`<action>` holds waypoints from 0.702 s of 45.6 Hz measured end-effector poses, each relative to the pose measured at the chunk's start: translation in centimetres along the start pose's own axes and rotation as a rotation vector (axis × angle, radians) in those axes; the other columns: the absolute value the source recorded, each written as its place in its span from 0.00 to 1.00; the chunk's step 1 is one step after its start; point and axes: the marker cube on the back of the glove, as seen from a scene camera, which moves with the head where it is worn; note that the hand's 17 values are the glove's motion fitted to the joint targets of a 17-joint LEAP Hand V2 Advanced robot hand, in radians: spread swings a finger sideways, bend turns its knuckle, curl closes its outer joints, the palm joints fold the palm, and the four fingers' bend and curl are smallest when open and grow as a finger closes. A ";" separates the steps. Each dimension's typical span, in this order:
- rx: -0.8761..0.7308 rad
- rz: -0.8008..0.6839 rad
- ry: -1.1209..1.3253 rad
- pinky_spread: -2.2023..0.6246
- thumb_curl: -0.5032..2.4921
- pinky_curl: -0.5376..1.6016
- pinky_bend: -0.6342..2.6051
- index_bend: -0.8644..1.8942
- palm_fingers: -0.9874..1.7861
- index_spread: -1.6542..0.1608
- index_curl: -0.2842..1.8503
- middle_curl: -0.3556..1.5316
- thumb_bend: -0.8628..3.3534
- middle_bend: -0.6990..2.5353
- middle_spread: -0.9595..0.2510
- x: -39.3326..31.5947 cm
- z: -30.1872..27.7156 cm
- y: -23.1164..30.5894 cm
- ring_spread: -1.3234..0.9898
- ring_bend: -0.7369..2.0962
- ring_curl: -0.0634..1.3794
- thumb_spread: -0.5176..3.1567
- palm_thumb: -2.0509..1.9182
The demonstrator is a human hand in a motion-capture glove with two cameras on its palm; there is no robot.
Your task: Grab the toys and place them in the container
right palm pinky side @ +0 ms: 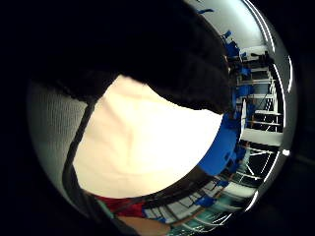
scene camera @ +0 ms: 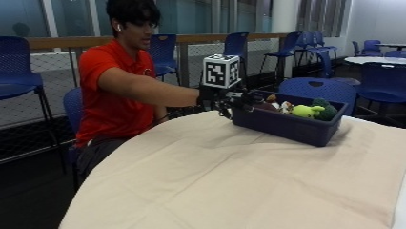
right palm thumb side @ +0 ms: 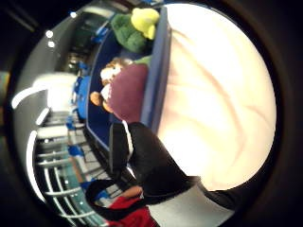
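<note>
A dark blue container (scene camera: 285,126) stands on the cream tablecloth (scene camera: 222,176) at the far right of the table. Inside lie a green and yellow plush toy (scene camera: 317,110), a brown toy (scene camera: 273,100) and a maroon toy (right palm thumb side: 130,92). My gloved right hand (scene camera: 236,100) hovers at the container's near end, its fingers relaxed over the rim and holding nothing. The thumb side palm view shows the container wall (right palm thumb side: 156,71), the green and yellow plush (right palm thumb side: 135,28) and a gloved finger (right palm thumb side: 151,161). The little finger side palm view shows only glove (right palm pinky side: 162,49) and cloth (right palm pinky side: 147,142).
Blue chairs (scene camera: 310,88) stand close behind the container, with more along the railing (scene camera: 190,38). A second table (scene camera: 377,60) is at the back right. The person in a red shirt (scene camera: 114,95) sits at the table's far left corner.
</note>
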 end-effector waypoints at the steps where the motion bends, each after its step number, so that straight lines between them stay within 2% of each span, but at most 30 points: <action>1: 0.001 0.005 -0.005 0.82 0.26 0.42 0.57 0.36 0.26 0.72 0.26 0.30 0.18 0.25 0.74 0.5 0.2 0.5 0.59 0.31 0.23 0.43 0.48; 18: 0.020 0.081 -0.020 0.83 0.23 0.41 0.55 0.35 0.26 0.73 0.24 0.29 0.18 0.25 0.73 6.4 1.1 5.2 0.59 0.32 0.22 0.43 0.48; 32: 0.044 0.072 -0.017 0.82 0.22 0.40 0.53 0.36 0.27 0.72 0.23 0.29 0.18 0.25 0.73 7.5 -0.1 7.6 0.59 0.32 0.21 0.43 0.48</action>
